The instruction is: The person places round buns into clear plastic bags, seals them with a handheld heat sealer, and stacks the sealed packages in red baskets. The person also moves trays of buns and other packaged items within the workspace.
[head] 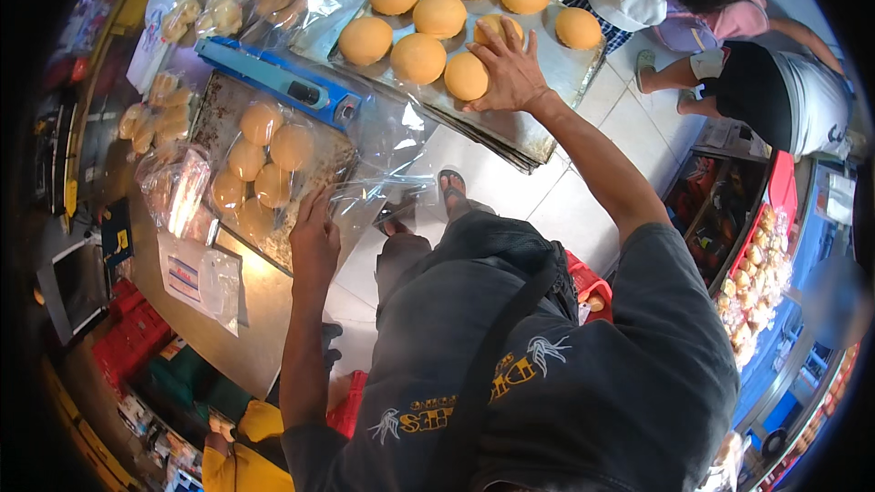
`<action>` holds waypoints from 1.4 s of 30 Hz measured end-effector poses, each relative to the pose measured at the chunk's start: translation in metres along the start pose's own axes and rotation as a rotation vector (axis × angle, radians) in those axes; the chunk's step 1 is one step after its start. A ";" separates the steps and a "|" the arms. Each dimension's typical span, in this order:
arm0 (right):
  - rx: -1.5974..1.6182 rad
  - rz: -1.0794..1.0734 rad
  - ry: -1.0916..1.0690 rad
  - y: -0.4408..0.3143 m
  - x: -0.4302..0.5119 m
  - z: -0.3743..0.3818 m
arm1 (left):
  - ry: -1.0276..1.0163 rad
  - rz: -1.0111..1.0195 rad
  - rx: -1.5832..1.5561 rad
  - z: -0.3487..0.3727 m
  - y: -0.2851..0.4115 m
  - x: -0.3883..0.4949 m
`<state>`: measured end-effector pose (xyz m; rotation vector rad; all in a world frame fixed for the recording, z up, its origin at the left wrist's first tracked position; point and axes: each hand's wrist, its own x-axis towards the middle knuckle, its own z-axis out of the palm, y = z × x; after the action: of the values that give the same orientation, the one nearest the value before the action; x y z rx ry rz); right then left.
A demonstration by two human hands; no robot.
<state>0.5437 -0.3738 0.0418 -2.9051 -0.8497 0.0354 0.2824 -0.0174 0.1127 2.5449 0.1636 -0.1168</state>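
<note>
My right hand [509, 72] lies spread over two round golden buns on a metal baking tray [540, 116], its fingers across one bun and its palm side against another bun [466, 76]. Several more buns [418, 59] sit around it. My left hand [316, 229] is at the open end of a clear plastic bag [383, 184], by the edge of a worn tray [225, 92]; whether its fingers pinch the plastic is unclear. Several buns in clear plastic [261, 124] rest on that worn tray. A blue bag sealer [273, 78] stands between the two trays.
Packs of empty-looking plastic bags [198, 280] and bagged bread [163, 106] lie at the left. A person in yellow [249, 454] is at the lower left; people stand at the upper right. Red crates [130, 342] sit low left, and bagged rolls [755, 273] at the right.
</note>
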 end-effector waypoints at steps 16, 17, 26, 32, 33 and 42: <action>1.160 0.276 -0.025 0.034 0.010 -0.041 | 0.155 0.022 -0.070 -0.015 0.058 0.005; 1.422 0.089 -0.029 0.024 0.001 -0.061 | 0.127 0.029 -0.138 -0.018 0.065 0.007; 1.117 -0.720 -0.426 -0.177 -0.039 -0.170 | 0.197 0.252 -0.448 -0.070 0.096 -0.017; 0.932 -0.509 -0.421 -0.300 -0.031 -0.069 | 0.145 -0.035 -0.403 -0.067 0.050 -0.108; 0.793 -0.575 -0.327 -0.329 -0.031 -0.055 | 0.181 0.015 -0.376 -0.065 0.044 -0.126; 0.445 -1.092 -0.015 -0.566 -0.040 0.046 | 0.537 -0.141 -0.366 -0.019 -0.014 -0.245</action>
<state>0.2039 0.0827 0.0615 -1.7396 -1.9690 0.1248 0.0395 -0.0182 0.1498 2.1419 0.5209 0.5028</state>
